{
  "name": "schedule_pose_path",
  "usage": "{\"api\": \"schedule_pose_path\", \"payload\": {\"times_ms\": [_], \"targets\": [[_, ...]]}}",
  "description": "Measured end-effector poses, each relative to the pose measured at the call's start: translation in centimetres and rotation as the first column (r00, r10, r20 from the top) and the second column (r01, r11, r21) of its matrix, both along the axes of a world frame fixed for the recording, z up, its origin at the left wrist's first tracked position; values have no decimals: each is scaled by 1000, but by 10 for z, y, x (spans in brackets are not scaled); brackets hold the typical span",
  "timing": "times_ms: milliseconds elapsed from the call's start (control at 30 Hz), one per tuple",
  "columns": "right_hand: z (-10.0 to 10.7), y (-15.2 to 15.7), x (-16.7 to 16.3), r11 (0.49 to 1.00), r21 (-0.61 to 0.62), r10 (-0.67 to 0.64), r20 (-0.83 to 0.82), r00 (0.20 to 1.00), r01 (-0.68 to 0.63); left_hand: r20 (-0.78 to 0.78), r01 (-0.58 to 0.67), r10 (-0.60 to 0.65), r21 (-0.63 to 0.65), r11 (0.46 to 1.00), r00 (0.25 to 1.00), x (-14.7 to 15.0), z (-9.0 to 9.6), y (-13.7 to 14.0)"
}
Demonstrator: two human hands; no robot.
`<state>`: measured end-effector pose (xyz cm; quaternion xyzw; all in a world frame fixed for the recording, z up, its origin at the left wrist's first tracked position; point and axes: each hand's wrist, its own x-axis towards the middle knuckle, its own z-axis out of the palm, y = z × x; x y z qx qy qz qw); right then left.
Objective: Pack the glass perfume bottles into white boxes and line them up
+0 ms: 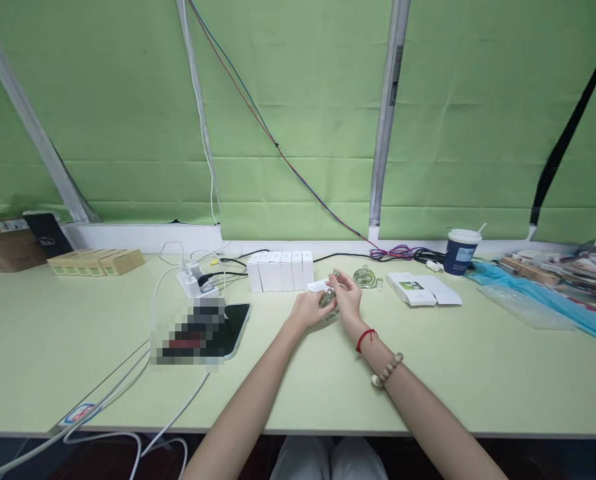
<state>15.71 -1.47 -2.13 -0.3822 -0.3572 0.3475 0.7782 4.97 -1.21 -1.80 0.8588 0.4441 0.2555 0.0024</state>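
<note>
My left hand (308,310) is closed round a small glass bottle (328,298) with a greenish tint, held just over the table. Beside it my right hand (347,298) is closed in a pinch, its fingertips on a small shiny cap-like piece (336,273) whose exact kind is hard to make out. A white paper slip (318,285) shows just behind the left fingers. To the right of the hands stands a rounded glass bottle (364,277) of pale green liquid, with a small clear cap (379,285) next to it.
White boxes (281,272) line up behind the hands. An opened white carton (412,291) lies right, before a blue cup (461,253). Left are a phone (238,330), a power strip (191,285), cables and tan boxes (97,263). Blue plastic (533,293) and clutter cover the far right.
</note>
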Motion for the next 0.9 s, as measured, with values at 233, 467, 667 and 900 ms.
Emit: {"api": "schedule_pose_path", "payload": {"times_ms": [233,467,667,900], "targets": [[-19,21,19,993,-106,24,-252,967,-52,17,-23,23,-10,1000,1000,2,3,-3],[-28,36,58,972,-233,-58,-62,996,42,-15,-34,34,1,999,999,1,2,-3],[-30,36,111,931,-255,-245,89,965,260,-64,-51,52,19,999,997,0,2,-2],[-52,36,133,869,-328,-345,136,929,370,-72,-38,39,16,999,997,1,3,-3]]}}
